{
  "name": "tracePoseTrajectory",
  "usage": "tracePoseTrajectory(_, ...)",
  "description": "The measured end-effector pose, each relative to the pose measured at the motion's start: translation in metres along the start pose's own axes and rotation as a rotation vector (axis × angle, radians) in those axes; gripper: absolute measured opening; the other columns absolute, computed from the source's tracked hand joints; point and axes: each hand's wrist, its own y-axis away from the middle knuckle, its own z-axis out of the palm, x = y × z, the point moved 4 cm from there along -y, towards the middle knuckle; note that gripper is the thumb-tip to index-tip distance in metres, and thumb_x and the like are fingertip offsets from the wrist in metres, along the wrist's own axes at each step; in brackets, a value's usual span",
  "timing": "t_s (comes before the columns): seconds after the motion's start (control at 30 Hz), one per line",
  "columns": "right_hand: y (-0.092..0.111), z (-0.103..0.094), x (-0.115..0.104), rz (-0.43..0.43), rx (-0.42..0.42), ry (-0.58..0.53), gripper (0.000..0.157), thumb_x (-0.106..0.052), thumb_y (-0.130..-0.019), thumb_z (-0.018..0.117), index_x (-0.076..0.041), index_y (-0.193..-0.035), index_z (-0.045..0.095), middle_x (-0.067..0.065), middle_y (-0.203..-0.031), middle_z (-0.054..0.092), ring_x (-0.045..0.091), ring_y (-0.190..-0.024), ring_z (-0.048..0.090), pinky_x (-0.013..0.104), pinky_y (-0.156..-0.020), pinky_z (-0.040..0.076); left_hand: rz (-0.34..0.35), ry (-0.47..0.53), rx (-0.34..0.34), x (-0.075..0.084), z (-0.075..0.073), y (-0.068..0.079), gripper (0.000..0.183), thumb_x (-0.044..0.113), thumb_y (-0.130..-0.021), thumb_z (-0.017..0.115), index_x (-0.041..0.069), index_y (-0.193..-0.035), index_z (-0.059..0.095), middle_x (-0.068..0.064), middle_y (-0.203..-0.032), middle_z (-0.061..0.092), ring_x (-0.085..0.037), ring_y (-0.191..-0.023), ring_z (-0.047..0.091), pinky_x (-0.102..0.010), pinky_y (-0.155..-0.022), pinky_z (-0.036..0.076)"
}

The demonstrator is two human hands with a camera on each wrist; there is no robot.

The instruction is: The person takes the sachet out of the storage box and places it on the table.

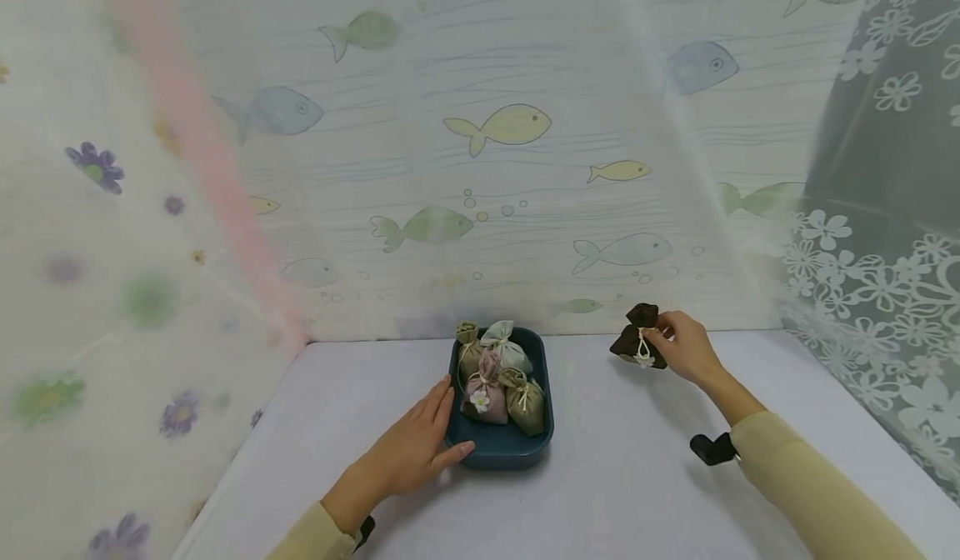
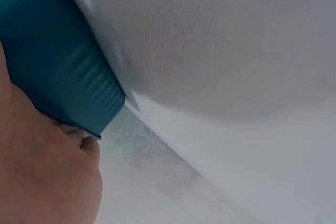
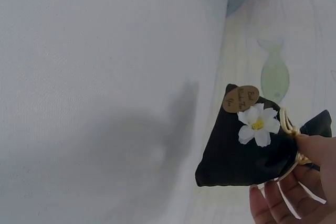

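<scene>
My left hand [image 1: 410, 452] lies against the left side of a dark blue rectangular bin [image 1: 500, 458], its fingers extended along the rim and the thumb at the near corner. In the bin sit several drawstring pouches: a pink one [image 1: 491, 402] with a white flower, olive ones including one at the right [image 1: 527, 410], and a pale one [image 1: 510, 352] at the back. To the right, my right hand [image 1: 686, 347] pinches a dark drawstring pouch [image 3: 241, 156] at its tied neck. In the right wrist view that pouch carries a white flower [image 3: 258, 124] and a brown oval tag [image 3: 241, 99].
A white-covered table [image 1: 600, 477] lies under the bin. Behind it hangs a sheer curtain [image 1: 487, 177] printed with fish; flowered curtains hang at the left [image 1: 142, 318] and right [image 1: 892, 293]. A black wrist strap piece [image 1: 712, 449] sticks out by the right sleeve.
</scene>
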Motion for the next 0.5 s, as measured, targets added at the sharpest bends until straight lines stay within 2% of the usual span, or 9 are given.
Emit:
tracePoseTrajectory(0.3,-0.001,0.008,0.011,0.026,-0.011,-0.020,0.028,-0.012,-0.102,0.060,0.014,-0.110,0.061,0.027,-0.103,0.062,0.038,-0.093,0.058,0.036,-0.069,0.047,-0.006,-0.014,-0.005,-0.002,0.001,-0.003,0.096,0.070,-0.103,0.031,-0.006,-0.160,0.019,-0.020,-0.170,0.006,-0.034,-0.157,0.013,-0.050,-0.123,0.024)
tracePoseTrajectory(0.5,0.001,0.015,0.021,0.055,-0.034,-0.003,0.031,-0.014,-0.102,0.060,0.015,-0.111,0.062,0.029,-0.105,0.063,0.038,-0.093,0.060,0.038,-0.070,0.049,-0.011,-0.012,-0.002,-0.004,0.006,-0.003,0.097,0.070,-0.103,0.031,-0.006,-0.160,0.020,-0.020,-0.170,0.006,-0.033,-0.157,0.013,-0.052,-0.122,0.026)
